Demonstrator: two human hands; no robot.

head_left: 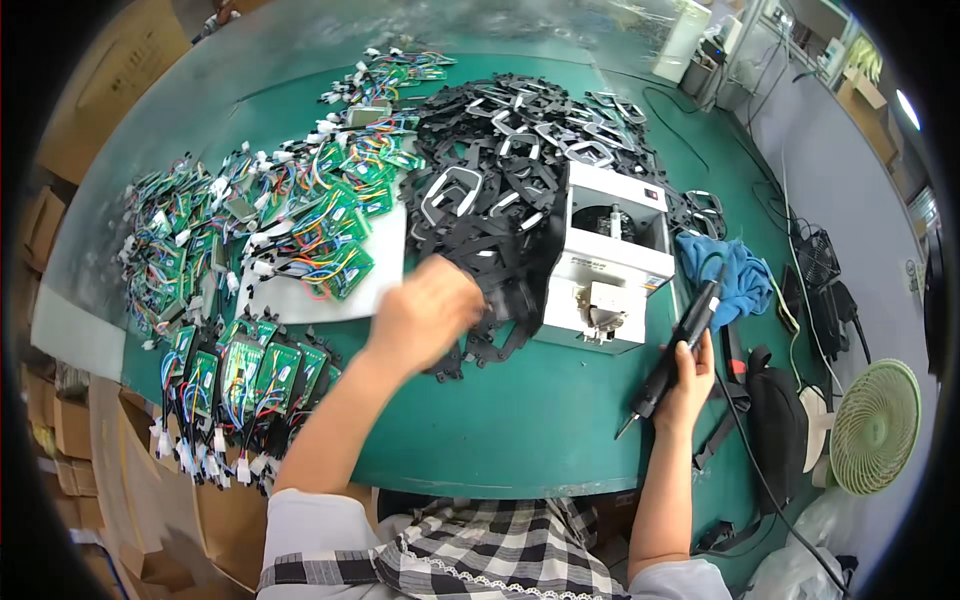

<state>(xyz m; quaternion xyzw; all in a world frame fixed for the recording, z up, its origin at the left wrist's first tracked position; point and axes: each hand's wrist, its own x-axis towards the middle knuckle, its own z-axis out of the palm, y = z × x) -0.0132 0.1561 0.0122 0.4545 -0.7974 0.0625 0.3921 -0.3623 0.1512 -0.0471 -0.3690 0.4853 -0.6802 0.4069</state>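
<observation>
The green table [520, 420] carries a big heap of black plastic frames [520, 150], with spread-out green circuit boards [300, 215] and their coloured wires to its left. A white box-shaped machine [608, 258] stands right of the heap, a blue cloth [735, 275] beside it. The left hand [425, 312], blurred, reaches the heap's near edge; its grip cannot be told. The right hand [688, 385] is closed around a black electric screwdriver [672, 355], tip down above the table.
</observation>
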